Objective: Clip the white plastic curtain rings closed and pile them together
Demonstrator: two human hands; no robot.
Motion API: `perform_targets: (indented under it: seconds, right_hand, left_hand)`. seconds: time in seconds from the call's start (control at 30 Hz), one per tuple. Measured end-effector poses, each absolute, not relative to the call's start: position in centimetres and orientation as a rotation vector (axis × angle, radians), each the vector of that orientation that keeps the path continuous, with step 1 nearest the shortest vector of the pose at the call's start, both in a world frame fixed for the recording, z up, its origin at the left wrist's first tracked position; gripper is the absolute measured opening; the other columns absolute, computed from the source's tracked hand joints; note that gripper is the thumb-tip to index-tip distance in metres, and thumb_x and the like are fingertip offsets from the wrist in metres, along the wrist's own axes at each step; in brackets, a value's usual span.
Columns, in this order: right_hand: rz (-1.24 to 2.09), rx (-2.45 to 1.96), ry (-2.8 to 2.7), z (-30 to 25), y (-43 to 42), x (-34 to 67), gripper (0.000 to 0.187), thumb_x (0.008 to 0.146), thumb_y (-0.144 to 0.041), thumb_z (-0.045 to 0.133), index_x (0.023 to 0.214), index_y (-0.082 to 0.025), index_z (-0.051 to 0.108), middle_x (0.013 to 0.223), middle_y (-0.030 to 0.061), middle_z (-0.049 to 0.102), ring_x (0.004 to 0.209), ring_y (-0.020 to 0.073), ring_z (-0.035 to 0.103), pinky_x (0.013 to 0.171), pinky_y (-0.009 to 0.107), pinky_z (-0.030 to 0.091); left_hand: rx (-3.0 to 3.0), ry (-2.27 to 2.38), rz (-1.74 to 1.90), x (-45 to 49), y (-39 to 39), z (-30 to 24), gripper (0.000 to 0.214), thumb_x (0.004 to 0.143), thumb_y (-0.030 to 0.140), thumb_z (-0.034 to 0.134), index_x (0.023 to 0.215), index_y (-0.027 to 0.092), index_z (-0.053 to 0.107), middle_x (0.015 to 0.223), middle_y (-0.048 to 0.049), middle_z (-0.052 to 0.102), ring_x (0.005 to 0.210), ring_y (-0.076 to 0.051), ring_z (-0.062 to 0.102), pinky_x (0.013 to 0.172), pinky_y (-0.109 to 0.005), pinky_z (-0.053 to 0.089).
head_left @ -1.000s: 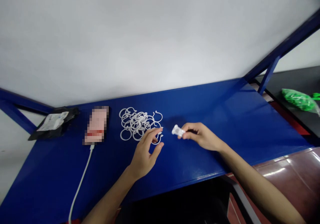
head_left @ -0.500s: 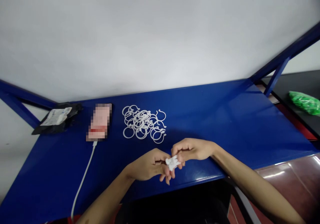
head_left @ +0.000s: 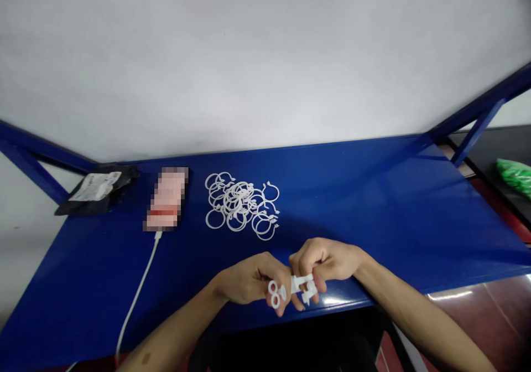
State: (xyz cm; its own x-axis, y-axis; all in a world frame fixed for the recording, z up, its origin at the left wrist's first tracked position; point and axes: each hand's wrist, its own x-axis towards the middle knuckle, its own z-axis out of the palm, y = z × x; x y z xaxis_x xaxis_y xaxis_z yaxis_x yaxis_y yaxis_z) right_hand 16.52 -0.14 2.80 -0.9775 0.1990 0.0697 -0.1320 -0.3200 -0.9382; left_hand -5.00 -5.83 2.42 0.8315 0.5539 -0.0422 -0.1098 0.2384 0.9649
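Both hands meet over the front edge of the blue table (head_left: pixel 373 206). My left hand (head_left: pixel 249 280) is closed, pinching a small white ring piece (head_left: pixel 274 293) at its fingertips. My right hand (head_left: pixel 326 261) is closed on a small white plastic clip (head_left: pixel 303 286). The ring piece and the clip touch between the two hands. A pile of several white plastic rings (head_left: pixel 240 203) lies on the table beyond the hands, untouched.
A blurred pink phone (head_left: pixel 166 206) lies left of the rings, with a white cable (head_left: pixel 136 294) running to the front edge. A black packet with a white label (head_left: pixel 95 190) sits at the far left. A green bag (head_left: pixel 516 175) lies on a dark surface at right.
My left hand left the ring pile and drew back to the front edge. My right hand brought the clip down to meet it. The white pieces now show spread between the fingertips.
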Motion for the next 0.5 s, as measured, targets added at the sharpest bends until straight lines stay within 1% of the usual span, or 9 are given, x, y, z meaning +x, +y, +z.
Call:
perform_targets:
  seconds: [0.07, 0.1, 0.13, 0.2, 0.23, 0.27, 0.37, 0.4, 0.5]
  right_hand:
    - [2.347, -0.176, -1.665, 2.9, -0.2, 16.5, 0.029, 0.089, -0.04, 0.073, 0.073, -0.016, 0.071, 0.073, 0.0029, 0.068, 0.071, 0.0132, 0.065, 0.068, 0.026, 0.051]
    - [2.283, -0.272, -1.648, 2.9, -0.2, 16.5, 0.026, 0.088, -0.041, 0.074, 0.081, -0.016, 0.073, 0.078, 0.0031, 0.069, 0.072, 0.0129, 0.064, 0.068, 0.026, 0.051]
    - [2.19, -0.394, -1.64, 2.9, -0.1, 16.6, 0.025, 0.087, -0.042, 0.075, 0.092, -0.018, 0.075, 0.084, 0.0034, 0.07, 0.073, 0.0128, 0.063, 0.068, 0.026, 0.051]
    - [1.918, -0.708, -1.628, 2.8, 0.1, 16.7, 0.037, 0.087, -0.044, 0.075, 0.115, -0.021, 0.071, 0.096, 0.0041, 0.071, 0.076, 0.0129, 0.062, 0.07, 0.027, 0.051]
    - [1.764, -0.869, -1.613, 2.7, 0.4, 16.9, 0.042, 0.088, -0.046, 0.073, 0.122, -0.022, 0.068, 0.1, 0.0049, 0.071, 0.077, 0.0133, 0.062, 0.072, 0.028, 0.051]
    - [1.621, -1.015, -1.594, 2.6, 0.7, 17.1, 0.042, 0.09, -0.047, 0.069, 0.124, -0.022, 0.067, 0.103, 0.0058, 0.071, 0.078, 0.0139, 0.062, 0.074, 0.03, 0.052]
    - [1.325, -1.293, -1.57, 2.0, 1.7, 17.9, 0.037, 0.094, -0.049, 0.062, 0.116, -0.02, 0.068, 0.106, 0.0079, 0.072, 0.083, 0.0171, 0.064, 0.078, 0.034, 0.054]
    - [1.257, -1.332, -1.595, 1.8, 2.0, 18.2, 0.036, 0.094, -0.049, 0.061, 0.114, -0.02, 0.069, 0.107, 0.008, 0.072, 0.085, 0.0184, 0.065, 0.08, 0.035, 0.054]
    - [1.048, -1.359, -1.749, 1.2, 2.4, 18.6, 0.029, 0.096, -0.045, 0.058, 0.11, -0.022, 0.068, 0.107, 0.0078, 0.072, 0.093, 0.0211, 0.067, 0.088, 0.039, 0.055]
  left_hand:
    - [1.279, 0.473, 0.533, -5.3, -5.7, 2.9, 0.059, 0.088, 0.071, 0.054, 0.062, 0.02, 0.067, 0.07, -0.0091, 0.072, 0.071, -0.02, 0.069, 0.071, -0.032, 0.055]
    - [1.308, 0.537, 0.574, -5.6, -5.7, 3.1, 0.057, 0.089, 0.069, 0.054, 0.065, 0.019, 0.067, 0.073, -0.0086, 0.073, 0.071, -0.02, 0.069, 0.07, -0.032, 0.055]
    - [1.362, 0.631, 0.628, -5.8, -5.6, 3.3, 0.054, 0.091, 0.066, 0.053, 0.068, 0.019, 0.067, 0.076, -0.0076, 0.073, 0.071, -0.018, 0.068, 0.07, -0.031, 0.055]
    - [1.545, 0.927, 0.791, -6.4, -5.4, 3.4, 0.044, 0.097, 0.056, 0.052, 0.077, 0.019, 0.067, 0.08, -0.0048, 0.072, 0.073, -0.016, 0.067, 0.072, -0.03, 0.054]
    - [1.674, 1.107, 0.884, -6.6, -5.3, 3.3, 0.037, 0.099, 0.049, 0.052, 0.081, 0.02, 0.067, 0.081, -0.0035, 0.071, 0.075, -0.016, 0.066, 0.074, -0.03, 0.054]
    - [1.814, 1.285, 0.978, -6.9, -5.0, 3.1, 0.03, 0.1, 0.041, 0.053, 0.085, 0.02, 0.066, 0.082, -0.0027, 0.07, 0.077, -0.016, 0.065, 0.076, -0.03, 0.054]
    - [2.185, 1.676, 1.158, -7.6, -4.2, 1.9, 0.012, 0.098, 0.027, 0.056, 0.1, 0.02, 0.066, 0.091, -0.0045, 0.069, 0.087, -0.019, 0.064, 0.084, -0.035, 0.055]
    - [2.271, 1.756, 1.163, -7.8, -3.9, 1.5, 0.014, 0.098, 0.026, 0.058, 0.108, 0.019, 0.065, 0.097, -0.0065, 0.069, 0.093, -0.021, 0.064, 0.086, -0.037, 0.055]
    - [2.375, 1.898, 1.093, -8.4, -3.2, 0.7, 0.03, 0.096, 0.025, 0.059, 0.125, 0.018, 0.06, 0.115, -0.0122, 0.064, 0.108, -0.026, 0.062, 0.091, -0.043, 0.055]
